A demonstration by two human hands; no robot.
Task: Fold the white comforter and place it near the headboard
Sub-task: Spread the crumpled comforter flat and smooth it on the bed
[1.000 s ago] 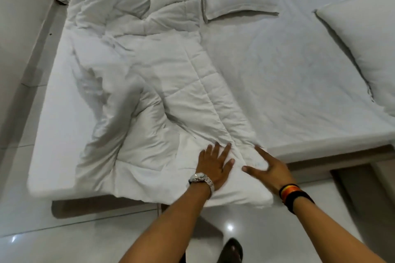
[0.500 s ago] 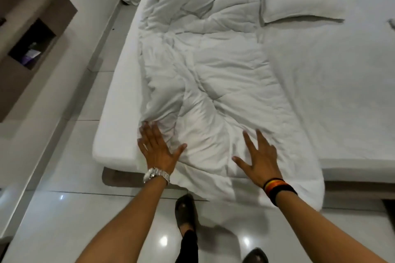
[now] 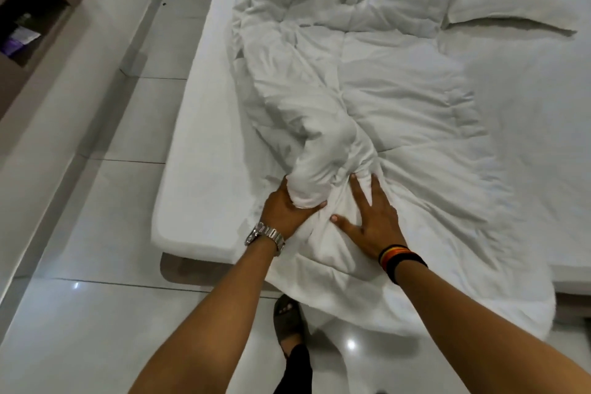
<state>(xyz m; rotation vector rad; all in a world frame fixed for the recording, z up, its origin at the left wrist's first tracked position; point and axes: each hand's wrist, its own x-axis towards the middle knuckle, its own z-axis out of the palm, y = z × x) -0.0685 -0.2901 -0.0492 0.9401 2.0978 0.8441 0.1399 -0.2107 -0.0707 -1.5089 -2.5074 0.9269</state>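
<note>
Head view | left hand (image 3: 287,205) clenched on a bunched ridge of white comforter (image 3: 367,99), lower centre, likely gathering it | right hand (image 3: 371,221) flat, fingers (image 3: 358,192) spread, pinning fabric.

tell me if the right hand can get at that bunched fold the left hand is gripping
Probably yes. The right hand lies flat on the comforter, fingertips right beside the bunched fold that the left hand grips. Nothing lies between them.
</note>
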